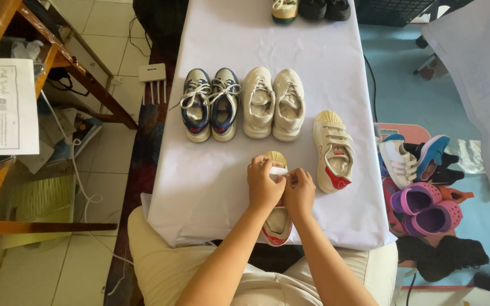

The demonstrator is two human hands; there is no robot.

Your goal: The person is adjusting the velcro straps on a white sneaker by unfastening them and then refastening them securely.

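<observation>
Left floor: a brown wooden frame (pixel 58 54) and a white printed sheet of paper (pixel 4 106) fill the upper left of the frame, beside pale floor tiles.
Table: a long table under a white cloth (pixel 228 181) runs up the middle of the frame.
Back row: a pair of blue and white laced trainers (pixel 211 105) stands just beside a pair of cream trainers (pixel 273 105), above centre.
Left hand: the left hand (pixel 263 184) rests on a white and red strapped child's shoe (pixel 278 224) at lower centre; its grip pinches a white strap (pixel 279 170).
Right hand: the right hand (pixel 299 192) touches the left, its grip pressed onto the same strap.
Matching shoe: a second white and red strapped shoe (pixel 333 152) lies just right of the hands.
Right floor: purple clogs (pixel 426 207) and assorted shoes are heaped at the right.
</observation>
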